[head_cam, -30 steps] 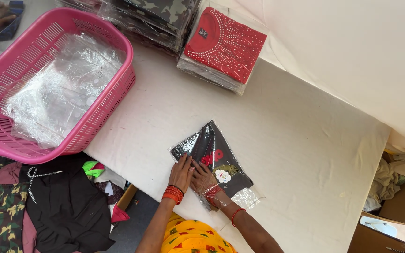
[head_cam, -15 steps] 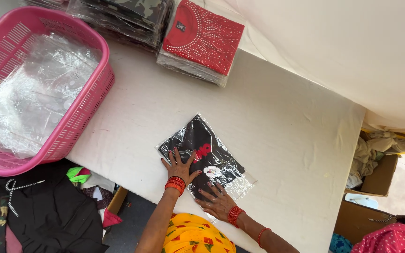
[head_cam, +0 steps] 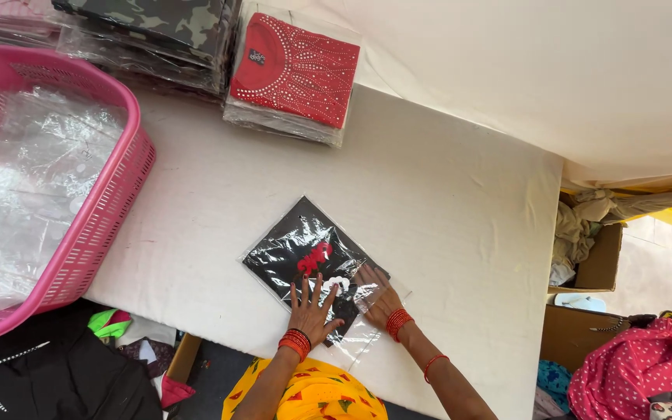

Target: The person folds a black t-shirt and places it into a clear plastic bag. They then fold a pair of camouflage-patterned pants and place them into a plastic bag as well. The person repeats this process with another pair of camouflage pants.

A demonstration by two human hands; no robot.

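Here, seen from the head view looking straight down: a white cloth-covered table, and near its front edge a black folded garment with a red and white print, sealed in a clear plastic bag, lying cornerwise to the table edge. Left hand flat on the near part of the bag, fingers spread, palm down, gripping nothing. Right hand just beside it, also flat and open, pressing the bag's loose clear flap against the table; the two hands close together but not overlapping. Red bangles on both wrists. Yellow patterned clothing of the person shows at the bottom edge. To the left, overhanging the table side, a pink plastic basket holding a heap of empty clear bags. At the far edge of the table, a stack of bagged garments topped by a red one with white dotted trim; just beside it to the left, a stack of bagged camouflage-print garments. Both stacks well apart from the hands. Right of the table, on the floor, an open cardboard box with pale cloth in it, and a pink bundle of fabric nearer the corner. Below the basket, dark clothing lies piled.
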